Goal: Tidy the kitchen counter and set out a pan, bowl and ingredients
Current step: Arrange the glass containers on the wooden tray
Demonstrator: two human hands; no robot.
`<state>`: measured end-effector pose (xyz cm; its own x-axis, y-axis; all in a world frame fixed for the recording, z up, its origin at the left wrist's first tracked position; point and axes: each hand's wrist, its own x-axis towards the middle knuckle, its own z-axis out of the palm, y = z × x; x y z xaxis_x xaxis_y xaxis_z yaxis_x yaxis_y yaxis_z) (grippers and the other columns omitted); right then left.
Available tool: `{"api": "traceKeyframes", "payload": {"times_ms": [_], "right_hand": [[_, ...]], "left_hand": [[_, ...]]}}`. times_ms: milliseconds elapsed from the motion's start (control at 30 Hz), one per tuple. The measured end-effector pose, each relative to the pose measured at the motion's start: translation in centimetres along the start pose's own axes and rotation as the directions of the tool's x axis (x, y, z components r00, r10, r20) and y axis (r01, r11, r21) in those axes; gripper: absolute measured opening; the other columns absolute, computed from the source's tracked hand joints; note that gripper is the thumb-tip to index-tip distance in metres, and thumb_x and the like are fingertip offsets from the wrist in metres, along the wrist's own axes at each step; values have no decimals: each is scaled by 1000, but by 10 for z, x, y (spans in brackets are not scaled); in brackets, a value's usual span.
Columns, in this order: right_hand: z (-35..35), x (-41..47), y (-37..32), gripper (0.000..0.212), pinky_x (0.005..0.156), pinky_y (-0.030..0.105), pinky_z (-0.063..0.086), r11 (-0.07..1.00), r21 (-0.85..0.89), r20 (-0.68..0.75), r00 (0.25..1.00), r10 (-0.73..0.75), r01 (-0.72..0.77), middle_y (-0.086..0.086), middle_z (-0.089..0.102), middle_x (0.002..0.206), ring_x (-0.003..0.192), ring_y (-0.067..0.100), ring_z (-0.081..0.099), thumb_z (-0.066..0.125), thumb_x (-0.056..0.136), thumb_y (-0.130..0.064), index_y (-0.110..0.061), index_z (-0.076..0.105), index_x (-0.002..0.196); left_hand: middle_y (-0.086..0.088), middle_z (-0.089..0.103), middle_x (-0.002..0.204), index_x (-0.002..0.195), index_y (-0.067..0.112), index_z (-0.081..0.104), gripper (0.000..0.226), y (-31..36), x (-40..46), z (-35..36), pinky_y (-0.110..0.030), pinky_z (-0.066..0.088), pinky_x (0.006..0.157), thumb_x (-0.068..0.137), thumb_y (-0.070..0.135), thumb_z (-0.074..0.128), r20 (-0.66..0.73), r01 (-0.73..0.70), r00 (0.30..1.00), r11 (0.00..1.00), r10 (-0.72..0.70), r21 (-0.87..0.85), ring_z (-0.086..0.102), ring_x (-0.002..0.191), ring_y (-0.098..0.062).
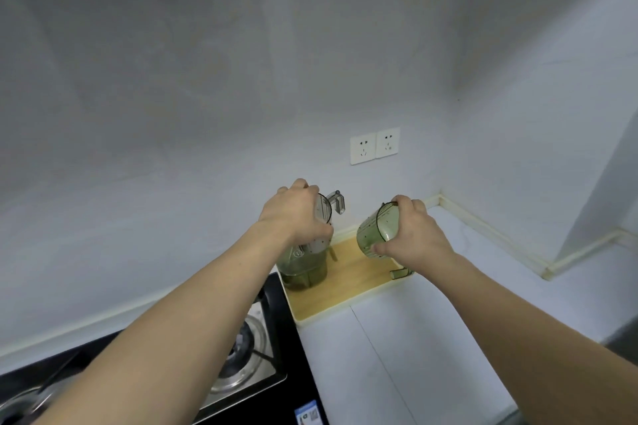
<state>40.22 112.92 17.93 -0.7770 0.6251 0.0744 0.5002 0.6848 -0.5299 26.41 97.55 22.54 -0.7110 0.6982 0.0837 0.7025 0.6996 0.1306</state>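
Nearest, at the table's left edge, a black gas stove shows one steel burner, with both bare forearms reaching over it and over the white table. Past the stove's far right corner lies a pale wooden board, set against the back wall. On the board's left end stands a green-tinted transparent cup; what it holds cannot be told. The left hand grips a clear perforated cup from above, its base touching or sitting in the green one. The right hand curls round a green perforated cup, tilted with its mouth toward the person and lifted above the board's right half. A green handle-like piece shows below that wrist. Right of the board, the table runs bare to the corner trim. Two wall sockets sit above.
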Motion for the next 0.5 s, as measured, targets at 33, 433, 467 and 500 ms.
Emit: {"api": "traceKeyframes", "payload": {"times_ms": [33,433,467,500], "right_hand": [[0,6,5,92,89,37,45,1000,10,6,1000,-14,14,3,34,135,119,30,46,82,66,-35,-23,28,140],[47,107,69,80,103,38,32,976,-190,161,984,-79,110,2,32,139,123,28,36,70,76,-35,-38,25,143],[57,119,75,79,105,39,28,967,-222,198,977,-82,127,2,30,141,126,28,34,68,78,-36,-38,24,144],[66,128,80,79,107,39,26,958,-249,227,970,-87,145,1,28,143,129,28,32,67,79,-36,-38,23,145]], "left_hand": [[-1,45,126,133,17,48,73,2,8,1,-39,48,88,70,47,69,7,10,1000,1000,-10,-9,46,117,-27],[-5,46,137,144,17,41,78,-7,149,59,-33,47,92,77,45,69,120,100,990,981,-81,-167,51,120,-25],[-5,50,133,140,17,45,74,-9,164,70,-32,47,90,76,47,69,138,128,985,975,-103,-182,53,115,-25],[-4,53,127,134,17,48,69,-10,176,79,-32,48,86,76,48,68,153,152,981,969,-123,-194,54,109,-24]]}}
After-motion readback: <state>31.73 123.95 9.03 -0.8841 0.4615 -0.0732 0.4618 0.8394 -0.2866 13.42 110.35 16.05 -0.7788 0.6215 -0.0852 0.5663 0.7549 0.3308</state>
